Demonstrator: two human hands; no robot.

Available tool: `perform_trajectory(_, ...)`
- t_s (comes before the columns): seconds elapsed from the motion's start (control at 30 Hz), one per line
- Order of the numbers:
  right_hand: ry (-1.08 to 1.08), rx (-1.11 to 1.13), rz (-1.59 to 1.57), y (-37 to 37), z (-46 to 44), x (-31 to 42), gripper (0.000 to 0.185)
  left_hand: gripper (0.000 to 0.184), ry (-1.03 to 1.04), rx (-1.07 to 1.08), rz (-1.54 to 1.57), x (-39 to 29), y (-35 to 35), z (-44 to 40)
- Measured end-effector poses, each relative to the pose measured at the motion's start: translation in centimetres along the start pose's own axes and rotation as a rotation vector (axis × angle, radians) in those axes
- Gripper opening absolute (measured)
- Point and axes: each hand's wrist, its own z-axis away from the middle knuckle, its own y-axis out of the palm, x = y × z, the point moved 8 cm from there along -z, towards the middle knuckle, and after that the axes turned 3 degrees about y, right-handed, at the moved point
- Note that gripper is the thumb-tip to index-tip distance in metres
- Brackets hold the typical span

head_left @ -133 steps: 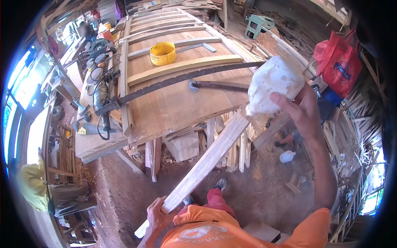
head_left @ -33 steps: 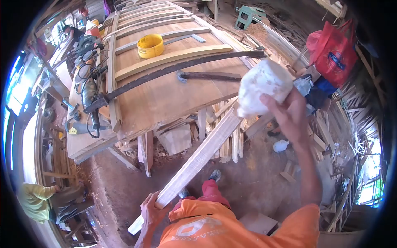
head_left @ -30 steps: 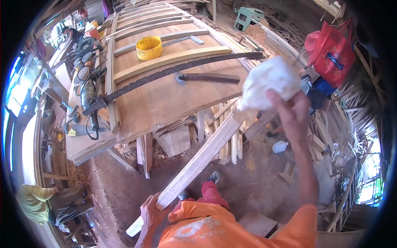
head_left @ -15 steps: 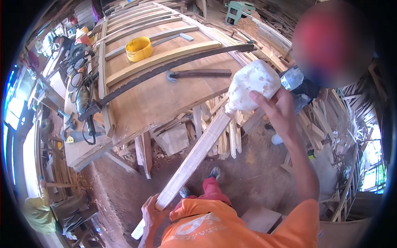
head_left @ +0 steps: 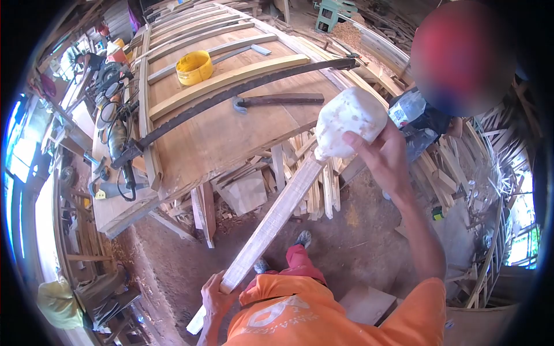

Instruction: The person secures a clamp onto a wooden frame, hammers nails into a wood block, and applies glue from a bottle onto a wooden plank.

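Observation:
My left hand [head_left: 218, 295] is closed around the lower end of a long wooden strip [head_left: 271, 222], which slants up and away from my body. In my right hand [head_left: 385, 154] is a white plastic bottle [head_left: 352, 118] with brownish stains, tipped so that its neck points down. The neck sits at the strip's far end; whether it touches the wood or anything flows out, I cannot tell. My right thumb lies across the bottle's near side, and the other fingers are mostly hidden behind it. A claw hammer [head_left: 280, 100] lies on the workbench just left of the bottle.
The workbench [head_left: 213, 150] carries a wooden slatted frame [head_left: 231, 75], a yellow tape roll [head_left: 194, 67], a long dark bar clamp [head_left: 242, 86] and a power tool [head_left: 115, 135]. Timber offcuts [head_left: 242, 190] lie beneath it. At right stands another person [head_left: 424, 118] beside piled wood.
The bottle has shifted slightly down and left, its neck still at the strip's end. At right, the other person's hand now shows. My left hand's grip looks unchanged.

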Motion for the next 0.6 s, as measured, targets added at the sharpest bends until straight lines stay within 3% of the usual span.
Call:
perform_trajectory(0.2,-0.076,-0.085,0.059,-1.7,-0.9,3.8,0.051,0.048,-0.025,0.016,0.028,-0.2,0.5,-0.2)
perform_trajectory(0.6,-0.053,-0.043,0.025,-1.1,-1.0,2.2,0.052,0.048,-0.007,0.004,0.030,-0.7,0.3,-0.7)
